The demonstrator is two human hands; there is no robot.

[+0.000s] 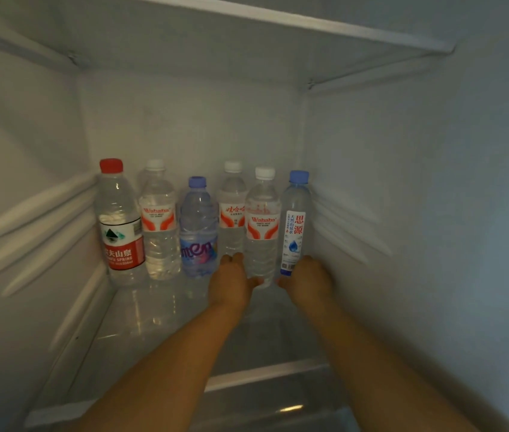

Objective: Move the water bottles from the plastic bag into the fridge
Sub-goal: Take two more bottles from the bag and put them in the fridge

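Several water bottles stand in a row at the back of the fridge's glass shelf. My left hand wraps the base of a white-capped Wahaha bottle, with the thumb under its front. My right hand holds the foot of a slim blue-capped bottle at the far right, close to the side wall. Further left stand a red-capped bottle, another Wahaha bottle, a blue bottle and a white-capped bottle behind my left hand. The plastic bag is out of view.
The fridge's right wall is close beside the slim bottle. Ribbed shelf rails line the left wall. Another shelf spans overhead. The shelf's white front trim crosses under my forearms.
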